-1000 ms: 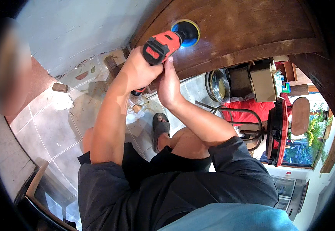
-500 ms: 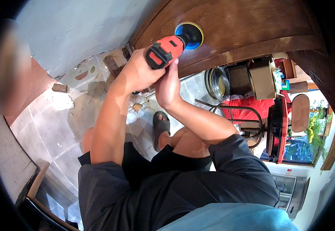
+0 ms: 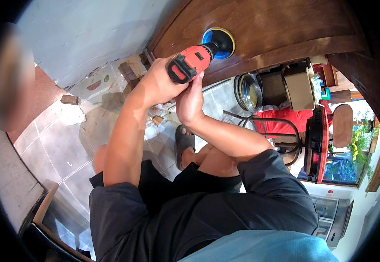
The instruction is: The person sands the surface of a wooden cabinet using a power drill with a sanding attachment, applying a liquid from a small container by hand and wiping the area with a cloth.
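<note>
A red and black cordless drill [image 3: 197, 56] carries a round sanding pad [image 3: 223, 43] in its chuck, black with a yellow rim and a blue face. Its pad lies tilted against the brown wooden panel [image 3: 277, 26], and a bluish light shows beside it. Wrapped around the drill's grip, my left hand [image 3: 164, 81] is closed just behind the body. My right hand [image 3: 191, 101] is closed in from the other side, thumb up along the drill; its other fingers are hidden behind the tool and my left hand.
A pale wall [image 3: 94, 39] rises at the left of the panel. Wood scraps [image 3: 69, 99] and debris lie on the tiled floor [image 3: 68, 148]. To the right stand a metal-framed chair [image 3: 281, 122], a cardboard box [image 3: 299, 89] and coiled clear tubing [image 3: 247, 91]. Another chair's edge [image 3: 46, 205] is at lower left.
The drill and its pad, with both my hands, have shifted slightly right and down in the picture. The surroundings have shifted a little too, and my grip looks the same.
</note>
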The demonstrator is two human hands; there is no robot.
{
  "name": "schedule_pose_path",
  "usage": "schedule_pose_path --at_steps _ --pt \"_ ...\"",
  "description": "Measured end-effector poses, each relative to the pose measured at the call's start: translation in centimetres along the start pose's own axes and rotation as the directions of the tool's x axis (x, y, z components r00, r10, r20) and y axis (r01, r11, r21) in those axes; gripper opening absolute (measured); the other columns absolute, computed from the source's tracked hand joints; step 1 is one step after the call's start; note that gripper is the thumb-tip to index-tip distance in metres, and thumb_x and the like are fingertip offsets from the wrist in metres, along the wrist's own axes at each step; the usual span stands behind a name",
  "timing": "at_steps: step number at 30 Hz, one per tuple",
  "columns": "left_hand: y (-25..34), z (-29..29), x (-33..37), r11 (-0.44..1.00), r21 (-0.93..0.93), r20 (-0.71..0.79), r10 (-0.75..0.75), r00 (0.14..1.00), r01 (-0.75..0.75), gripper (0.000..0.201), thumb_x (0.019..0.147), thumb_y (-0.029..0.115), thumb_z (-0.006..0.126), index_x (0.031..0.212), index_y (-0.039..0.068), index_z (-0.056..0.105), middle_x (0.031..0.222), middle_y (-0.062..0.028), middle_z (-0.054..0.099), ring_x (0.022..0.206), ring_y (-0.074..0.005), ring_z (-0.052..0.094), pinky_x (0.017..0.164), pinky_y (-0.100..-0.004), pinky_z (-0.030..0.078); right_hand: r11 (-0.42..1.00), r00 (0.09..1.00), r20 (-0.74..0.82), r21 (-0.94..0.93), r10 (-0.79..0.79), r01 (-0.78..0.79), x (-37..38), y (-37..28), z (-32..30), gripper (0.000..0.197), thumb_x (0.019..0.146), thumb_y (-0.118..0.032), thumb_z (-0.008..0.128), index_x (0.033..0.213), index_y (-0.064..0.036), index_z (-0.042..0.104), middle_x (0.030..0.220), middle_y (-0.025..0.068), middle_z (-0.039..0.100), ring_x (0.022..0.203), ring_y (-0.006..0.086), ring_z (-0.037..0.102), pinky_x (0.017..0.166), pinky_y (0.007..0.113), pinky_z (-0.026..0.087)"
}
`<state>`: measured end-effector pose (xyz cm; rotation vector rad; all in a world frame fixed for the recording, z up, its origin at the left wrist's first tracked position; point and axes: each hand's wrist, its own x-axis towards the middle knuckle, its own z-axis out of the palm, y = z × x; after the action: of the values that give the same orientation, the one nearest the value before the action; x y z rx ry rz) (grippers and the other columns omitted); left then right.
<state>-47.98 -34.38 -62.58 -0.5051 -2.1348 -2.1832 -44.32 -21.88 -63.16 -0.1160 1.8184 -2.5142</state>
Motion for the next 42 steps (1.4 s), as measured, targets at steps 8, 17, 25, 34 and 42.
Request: schedule_pose_path --at_steps 8,17,25,34,42 --pt "0.4 0.2 -0.1 1.000 0.006 0.080 -0.029 0.996 0.028 0.039 0.086 0.021 0.079 0.119 0.002 0.070 0.100 -0.0220 0.076 0.091 -0.0407 0.073 0.084 -0.0415 0.057 0.998 0.998 -0.032 -0.033 -0.048 0.047 0.3 1.4 -1.2 0.066 0.116 -0.056 0.022 0.157 -0.0094 0.043 0.157 0.0082 0.050 0.145 0.0234 0.048 0.124 0.041 0.035" --pt "0.1 0.5 -0.5 0.998 0.059 0.016 0.007 1.000 -0.008 0.044 0.084 0.023 0.081 0.121 0.002 0.069 0.100 -0.0234 0.075 0.094 -0.0448 0.071 0.085 -0.0416 0.057 1.000 0.999 -0.049 -0.005 -0.022 0.022 0.0 2.5 -1.7 0.068 0.115 -0.058 0.020 0.156 -0.0089 0.043 0.158 0.0085 0.049 0.146 0.0237 0.046 0.125 0.041 0.034" --pt "-0.5 0.5 -0.7 0.998 0.061 -0.031 0.001 1.000 0.001 0.042 0.084 0.020 0.080 0.121 0.004 0.070 0.102 -0.0230 0.075 0.098 -0.0454 0.071 0.087 -0.0429 0.057 1.000 1.000 -0.016 -0.006 0.002 -0.002 -0.1 2.1 -1.1 0.066 0.116 -0.057 0.020 0.155 -0.0099 0.044 0.157 0.0080 0.049 0.144 0.0224 0.047 0.125 0.040 0.033" --pt "0.6 -0.6 0.1 0.995 0.097 -0.128 0.050 0.990 -0.038 0.033 0.087 0.014 0.075 0.118 0.002 0.072 0.095 -0.0110 0.077 0.085 -0.0179 0.070 0.083 -0.0364 0.057 0.998 0.990 0.138 0.042 0.031 -0.037 1.4 -1.7 0.9 0.064 0.117 -0.052 0.027 0.157 -0.0056 0.043 0.156 0.0094 0.051 0.143 0.0218 0.049 0.123 0.040 0.036" --pt "3.3 -1.0 5.4 0.943 -0.253 -0.198 0.166 0.966 -0.214 0.024 0.086 0.017 0.080 0.105 0.004 0.073 0.087 -0.0029 0.074 0.077 -0.0137 0.068 0.075 -0.0352 0.058 0.965 0.967 0.255 -0.260 0.023 0.046 4.2 -6.7 -0.1 0.082 0.109 -0.059 0.048 0.172 -0.0154 0.018 0.151 0.0062 0.053 0.136 0.0223 0.055 0.109 0.038 0.047"
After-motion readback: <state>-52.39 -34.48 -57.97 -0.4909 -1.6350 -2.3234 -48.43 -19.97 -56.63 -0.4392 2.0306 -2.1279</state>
